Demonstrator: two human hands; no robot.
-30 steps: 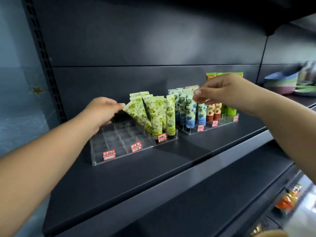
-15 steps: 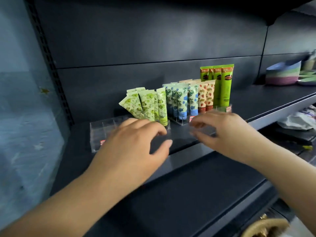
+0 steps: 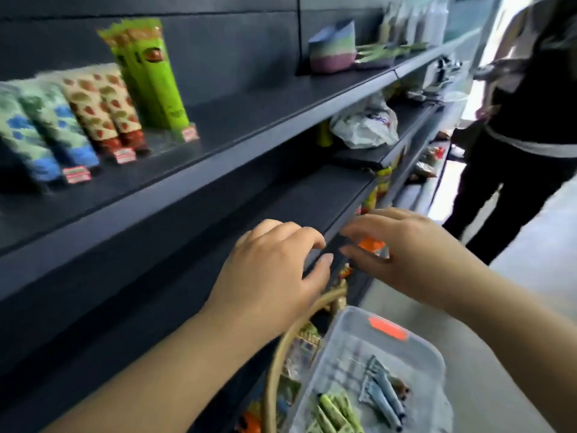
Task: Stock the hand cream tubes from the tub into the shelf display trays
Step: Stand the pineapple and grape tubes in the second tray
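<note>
Both hands, left hand (image 3: pixel 268 273) and right hand (image 3: pixel 402 254), hover loose and unladen. Below me at 5 o'clock, the tub (image 3: pixel 406 354) holds tubes (image 3: pixel 382 395).

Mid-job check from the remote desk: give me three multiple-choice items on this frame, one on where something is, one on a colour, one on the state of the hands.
1. Where is the clear tub?
A. On the top shelf
B. Low at the bottom right, beside a basket
C. Behind the tall tubes

2. What colour are the tall tubes at the right end of the display row?
A. Green
B. Blue
C. Black

3. What are the hands doing?
A. Both gripping tubes
B. One is inside the tub
C. Both are in front of the lower shelf edge, no tube seen in them

Answers:
1 B: the tub sits low right, next to the basket rim.
2 A: they are bright green with an orange top.
3 C: the left hand and right hand hang above the tub, fingers loosely curled.
</note>
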